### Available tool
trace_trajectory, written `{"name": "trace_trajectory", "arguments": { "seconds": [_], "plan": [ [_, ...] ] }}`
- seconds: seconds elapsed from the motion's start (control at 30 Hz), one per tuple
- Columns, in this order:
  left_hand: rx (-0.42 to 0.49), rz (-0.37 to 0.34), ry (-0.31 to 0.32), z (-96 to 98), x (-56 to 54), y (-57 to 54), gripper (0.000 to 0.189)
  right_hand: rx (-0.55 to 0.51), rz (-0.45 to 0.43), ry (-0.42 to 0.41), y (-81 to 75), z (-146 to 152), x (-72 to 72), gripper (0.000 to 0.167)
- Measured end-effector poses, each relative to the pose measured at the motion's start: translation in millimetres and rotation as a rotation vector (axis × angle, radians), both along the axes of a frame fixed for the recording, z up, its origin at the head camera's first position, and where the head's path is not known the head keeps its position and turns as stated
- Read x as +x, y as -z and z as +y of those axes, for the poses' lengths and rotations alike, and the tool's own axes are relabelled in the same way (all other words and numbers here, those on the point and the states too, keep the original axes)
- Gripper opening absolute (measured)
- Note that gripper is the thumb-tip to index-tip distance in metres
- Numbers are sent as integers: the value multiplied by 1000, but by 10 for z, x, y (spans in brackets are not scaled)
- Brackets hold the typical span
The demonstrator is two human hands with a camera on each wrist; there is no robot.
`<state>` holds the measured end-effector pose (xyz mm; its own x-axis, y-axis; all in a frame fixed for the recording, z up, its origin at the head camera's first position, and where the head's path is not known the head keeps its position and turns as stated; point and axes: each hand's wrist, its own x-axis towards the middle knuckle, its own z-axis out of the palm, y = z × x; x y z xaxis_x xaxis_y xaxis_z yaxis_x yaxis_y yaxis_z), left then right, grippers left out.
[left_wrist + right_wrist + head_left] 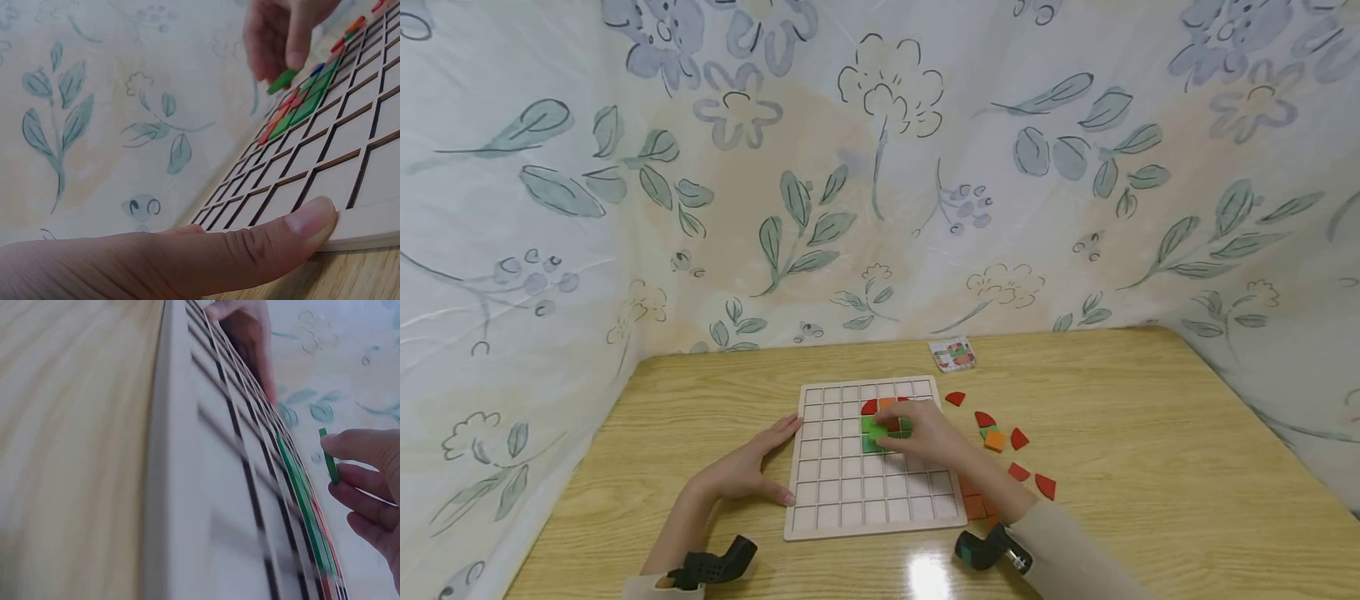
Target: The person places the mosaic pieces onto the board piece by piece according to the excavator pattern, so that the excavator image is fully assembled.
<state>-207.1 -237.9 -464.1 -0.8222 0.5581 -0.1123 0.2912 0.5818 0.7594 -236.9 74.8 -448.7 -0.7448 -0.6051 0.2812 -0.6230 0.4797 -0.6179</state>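
Note:
A pale wooden grid board [842, 492] lies on the table. Against its left edge rests my left hand [741, 471], its fingers and thumb extended; the thumb [275, 234] touches the rim in the left wrist view. My right hand [925, 433] is over the board's upper middle, pinching a thin green tile [329, 456] between thumb and fingers. That tile is held tilted, clear of the grid in both wrist views. Below it, green tiles [304, 109] sit in cells beside red and orange ones [278, 115]. In the head view the right hand hides part of this group.
Right of the board lie loose red quarter-round pieces [1019, 438], an orange square [995, 441] partly over a green piece, and red-orange squares [974, 507] by the lower right edge. A small pattern card [953, 354] lies at the back, near the floral cloth [880, 208].

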Motion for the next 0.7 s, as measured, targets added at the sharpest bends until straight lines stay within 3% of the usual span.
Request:
{"name": "trace_trajectory", "arguments": {
  "seconds": [0.33,0.7],
  "plan": [
    [9,-14,3,-22,2,11,107,45,13,-53,79,-593,-161,22],
    [14,-5,7,-7,-11,-8,106,166,92,-70,85,-751,-245,18]
  ]
}}
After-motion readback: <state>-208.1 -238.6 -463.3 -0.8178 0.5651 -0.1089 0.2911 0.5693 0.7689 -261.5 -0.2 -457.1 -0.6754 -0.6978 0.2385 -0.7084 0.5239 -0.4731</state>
